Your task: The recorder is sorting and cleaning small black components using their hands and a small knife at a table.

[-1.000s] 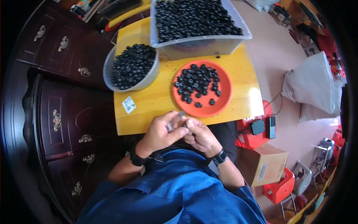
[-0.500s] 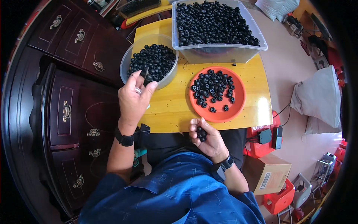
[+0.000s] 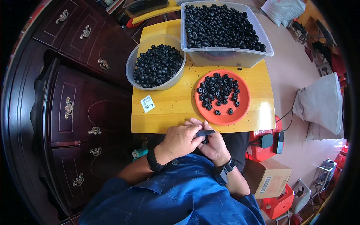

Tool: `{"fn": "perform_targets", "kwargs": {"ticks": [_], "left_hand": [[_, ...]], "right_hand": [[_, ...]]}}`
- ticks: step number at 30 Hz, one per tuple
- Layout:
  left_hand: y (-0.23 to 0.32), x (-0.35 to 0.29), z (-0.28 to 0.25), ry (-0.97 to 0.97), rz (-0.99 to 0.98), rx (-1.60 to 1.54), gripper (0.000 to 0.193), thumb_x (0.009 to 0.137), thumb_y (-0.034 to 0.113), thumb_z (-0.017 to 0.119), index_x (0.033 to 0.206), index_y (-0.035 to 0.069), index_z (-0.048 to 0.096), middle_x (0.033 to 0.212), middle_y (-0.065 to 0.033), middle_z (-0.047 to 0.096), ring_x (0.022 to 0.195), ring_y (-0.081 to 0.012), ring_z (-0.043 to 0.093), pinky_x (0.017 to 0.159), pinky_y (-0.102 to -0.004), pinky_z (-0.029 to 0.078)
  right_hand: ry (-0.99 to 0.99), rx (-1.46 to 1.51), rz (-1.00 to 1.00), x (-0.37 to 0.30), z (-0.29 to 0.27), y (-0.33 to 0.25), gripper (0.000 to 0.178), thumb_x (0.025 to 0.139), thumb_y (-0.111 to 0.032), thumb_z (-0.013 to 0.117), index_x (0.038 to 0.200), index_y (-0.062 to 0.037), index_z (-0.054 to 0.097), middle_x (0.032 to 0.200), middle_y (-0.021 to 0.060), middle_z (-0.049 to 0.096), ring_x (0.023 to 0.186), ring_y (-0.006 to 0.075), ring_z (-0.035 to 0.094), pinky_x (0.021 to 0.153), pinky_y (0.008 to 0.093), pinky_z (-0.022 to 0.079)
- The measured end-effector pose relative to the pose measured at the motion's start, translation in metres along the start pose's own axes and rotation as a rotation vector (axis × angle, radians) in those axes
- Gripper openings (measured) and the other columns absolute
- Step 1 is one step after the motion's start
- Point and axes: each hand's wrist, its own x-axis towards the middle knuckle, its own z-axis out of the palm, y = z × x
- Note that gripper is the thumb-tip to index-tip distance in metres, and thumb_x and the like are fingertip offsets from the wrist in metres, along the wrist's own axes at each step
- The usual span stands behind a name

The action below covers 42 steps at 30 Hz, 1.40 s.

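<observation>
Both hands meet just off the table's front edge. My left hand (image 3: 180, 139) is closed around a dark, flat, blade-like tool (image 3: 205, 132), which lies across the fingers of my right hand (image 3: 214, 147). Curled up, my right hand holds small black ring-shaped parts, mostly hidden under the tool and my left fingers. Beyond it sits an orange-red plate (image 3: 240, 112) with loose black parts (image 3: 217, 90) of the same kind. A round clear tub (image 3: 131, 69) to the left is filled with more black parts (image 3: 157, 65).
A large clear bin (image 3: 228, 58) heaped with black parts stands at the back of the yellow table (image 3: 172, 112). A white label (image 3: 147, 103) lies at left. Dark wooden drawers (image 3: 71, 108) rise on the left; a cardboard box (image 3: 272, 178) and red stool (image 3: 279, 200) are at right.
My left hand has come from the round tub down and right to my right hand, bringing the blade-like tool. The white label now shows.
</observation>
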Motion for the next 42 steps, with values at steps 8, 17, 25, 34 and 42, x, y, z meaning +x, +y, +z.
{"fn": "perform_targets", "kwargs": {"ticks": [8,17,25,34,42], "left_hand": [[-0.002,0.0,-0.002,-0.038,-0.003,-0.012,0.024,0.083,0.021,0.072,0.1,0.007,0.062,0.072,-0.0071,0.066,0.068,-0.029,0.067,0.06,-0.0428,0.052],[0.005,0.002,-0.007,0.133,-0.033,-0.187,0.02,0.081,0.012,0.075,0.096,0.005,0.064,0.066,-0.0067,0.064,0.057,-0.0247,0.065,0.054,-0.0364,0.05],[0.002,0.005,-0.025,0.163,-0.066,-0.214,0.019,0.081,0.012,0.075,0.092,0.003,0.063,0.063,-0.0059,0.059,0.053,-0.0201,0.059,0.053,-0.0333,0.047],[0.003,0.001,-0.019,0.129,-0.071,-0.422,0.017,0.084,0.005,0.074,0.092,-0.001,0.06,0.064,-0.0027,0.047,0.058,-0.0094,0.043,0.055,-0.0269,0.041],[-0.005,-0.005,-0.017,0.181,-0.032,-0.503,0.018,0.086,0.005,0.074,0.097,-0.003,0.064,0.064,0.0006,0.049,0.06,-0.006,0.045,0.057,-0.0239,0.041]], "right_hand": [[0.02,-0.048,-0.009,0.0,-0.004,0.004,0.047,0.107,-0.034,0.04,0.134,0.0029,0.052,0.137,0.0188,0.055,0.128,0.0298,0.052,0.111,0.0428,0.041],[-0.097,0.077,0.008,-0.004,-0.018,0.001,0.031,0.103,-0.018,0.05,0.128,-0.0008,0.056,0.124,0.012,0.062,0.113,0.0227,0.062,0.1,0.0395,0.052],[0.07,-0.27,-0.034,-0.009,0.013,-0.006,0.018,0.102,-0.024,0.058,0.111,-0.0087,0.06,0.092,-0.0003,0.065,0.081,0.0086,0.066,0.066,0.0205,0.054],[0.046,-0.234,0.012,-0.007,0.01,0.0,0.017,0.101,-0.027,0.06,0.107,-0.0113,0.062,0.086,-0.0041,0.06,0.071,0.005,0.056,0.063,0.016,0.048],[-0.019,-0.174,0.046,-0.005,0.008,0.004,0.025,0.101,-0.03,0.06,0.115,-0.0094,0.063,0.087,-0.0049,0.058,0.069,0.0043,0.053,0.061,0.0163,0.045]]}}
